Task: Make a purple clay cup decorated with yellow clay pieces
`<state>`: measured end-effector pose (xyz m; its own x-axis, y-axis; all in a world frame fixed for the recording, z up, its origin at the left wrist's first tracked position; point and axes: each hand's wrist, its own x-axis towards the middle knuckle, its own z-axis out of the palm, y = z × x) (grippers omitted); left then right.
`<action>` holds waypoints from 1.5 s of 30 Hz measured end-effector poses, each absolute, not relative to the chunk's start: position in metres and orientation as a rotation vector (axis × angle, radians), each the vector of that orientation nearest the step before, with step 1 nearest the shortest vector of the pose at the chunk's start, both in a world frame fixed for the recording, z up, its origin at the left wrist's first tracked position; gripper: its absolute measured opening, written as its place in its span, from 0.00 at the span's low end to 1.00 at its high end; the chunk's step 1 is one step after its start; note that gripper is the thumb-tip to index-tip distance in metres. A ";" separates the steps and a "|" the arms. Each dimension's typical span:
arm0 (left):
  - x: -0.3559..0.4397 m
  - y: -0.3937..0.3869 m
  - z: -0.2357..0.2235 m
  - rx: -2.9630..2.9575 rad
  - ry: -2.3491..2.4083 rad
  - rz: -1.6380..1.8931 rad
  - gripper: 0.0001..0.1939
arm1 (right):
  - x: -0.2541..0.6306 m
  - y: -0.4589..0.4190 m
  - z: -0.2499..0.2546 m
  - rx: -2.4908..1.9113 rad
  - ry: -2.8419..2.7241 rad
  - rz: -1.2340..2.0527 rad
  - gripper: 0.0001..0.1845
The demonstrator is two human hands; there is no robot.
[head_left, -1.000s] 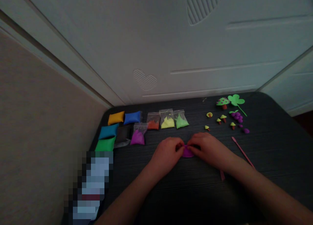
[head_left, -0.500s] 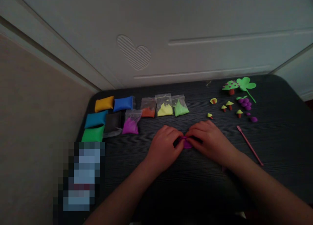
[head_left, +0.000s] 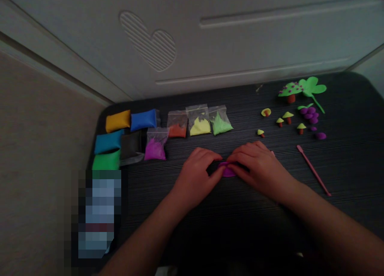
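A flat piece of purple clay [head_left: 228,171] lies on the dark table [head_left: 270,212] between my two hands. My left hand [head_left: 196,176] pinches its left edge with curled fingers. My right hand [head_left: 258,166] covers its right side, fingers closed down on it. Most of the clay is hidden under my fingers.
Bags of coloured clay sit at the left: yellow [head_left: 118,121], blue [head_left: 144,119], teal [head_left: 107,142], green [head_left: 105,161], purple [head_left: 155,148], orange [head_left: 177,126], light yellow [head_left: 200,123], light green [head_left: 221,122]. Small clay mushrooms [head_left: 288,118], a clay grape bunch [head_left: 310,115] and a pink tool [head_left: 313,170] lie at the right.
The view has tipped downward, so everything sits higher in the frame. My hands stay together on the purple clay, fingers shifting slightly over it.
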<state>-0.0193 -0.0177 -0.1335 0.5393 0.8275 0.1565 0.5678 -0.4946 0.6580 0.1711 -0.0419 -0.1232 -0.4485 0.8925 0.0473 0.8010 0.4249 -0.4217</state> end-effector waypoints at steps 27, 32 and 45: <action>-0.018 -0.021 -0.134 2.260 1.107 0.696 0.03 | 0.171 -0.042 -0.124 -1.465 -2.387 0.580 0.12; -0.015 -0.022 -0.132 2.284 1.119 0.676 0.02 | 0.176 -0.042 -0.122 -1.479 -2.382 0.587 0.10; -0.012 -0.023 -0.135 2.313 1.122 0.613 0.03 | 0.177 -0.043 -0.124 -1.481 -2.362 0.562 0.10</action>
<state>-0.0119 -0.0231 -0.1349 0.5606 0.8087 0.1780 0.5867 -0.5397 0.6038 0.1773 -0.0429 -0.1236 -0.4255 0.9040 0.0420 0.7882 0.3930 -0.4736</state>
